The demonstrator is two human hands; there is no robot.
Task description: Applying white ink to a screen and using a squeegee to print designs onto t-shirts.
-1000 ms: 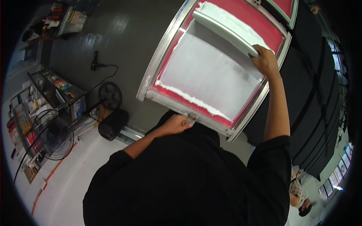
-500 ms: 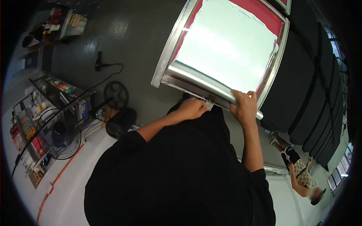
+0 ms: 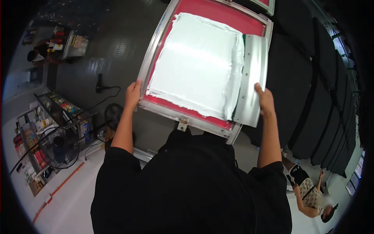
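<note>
A metal screen frame (image 3: 155,46) with red mesh (image 3: 239,21) is in front of me, its middle covered by a thick white paste (image 3: 194,62) with ridged edges. A long metal squeegee (image 3: 255,62) with a green blade lies along the frame's right side, beside a raised ridge of the paste. My left hand (image 3: 133,93) is closed on the left rail near the lower corner. My right hand (image 3: 264,99) grips the squeegee, thumb on its top face. A small bracket (image 3: 183,124) sticks out from the near rail.
Dark padded platens (image 3: 304,85) are at the right, a co-worker (image 3: 309,195) at lower right and another person (image 3: 37,54) at far left. A hair dryer (image 3: 99,82), a metal cart (image 3: 58,103) with supplies and a caged fan (image 3: 58,152) are on the left.
My left hand has moved from the near bracket to the left rail. My right hand has swung the squeegee from crosswise to upright along the right side. The frame appears further left.
</note>
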